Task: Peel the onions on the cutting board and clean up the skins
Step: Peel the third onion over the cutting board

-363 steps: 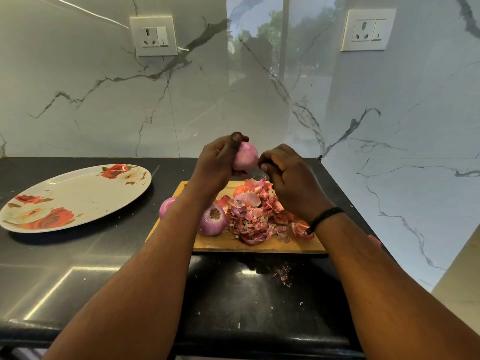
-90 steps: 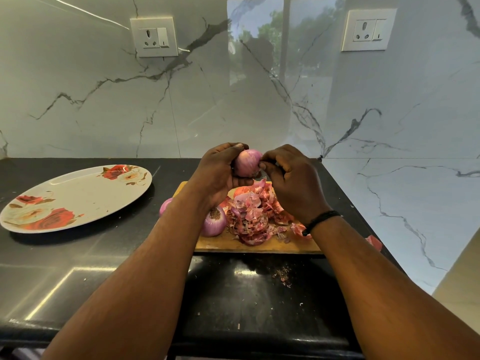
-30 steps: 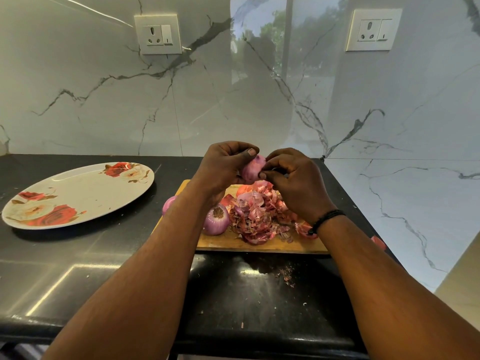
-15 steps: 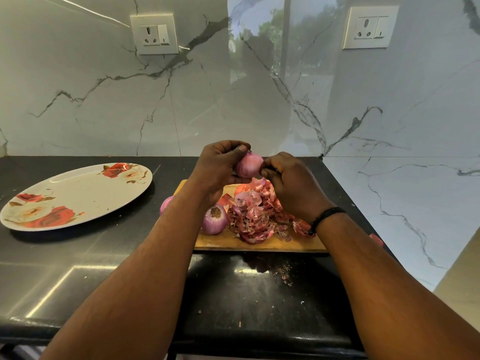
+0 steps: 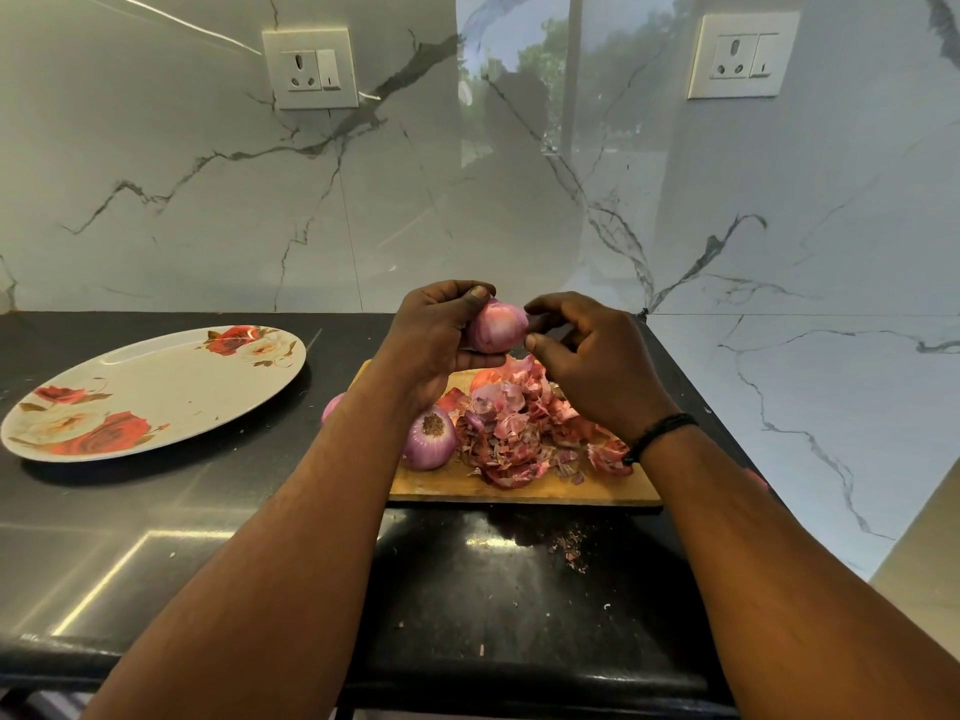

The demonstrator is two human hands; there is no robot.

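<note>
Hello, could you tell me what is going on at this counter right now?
A person is peeling red onions over a wooden cutting board. The left hand grips an onion in the air above the board, while the right hand picks at its side with fingertips. A heap of peeled skins lies on the board, with another onion beside it. A floral plate sits to the left on the black counter, holding no onions yet.

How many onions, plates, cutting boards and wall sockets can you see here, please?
Onions: 3, one held, one on the board, one partly hidden behind the left forearm
Plates: 1
Cutting boards: 1
Wall sockets: 2
Total: 7
</note>
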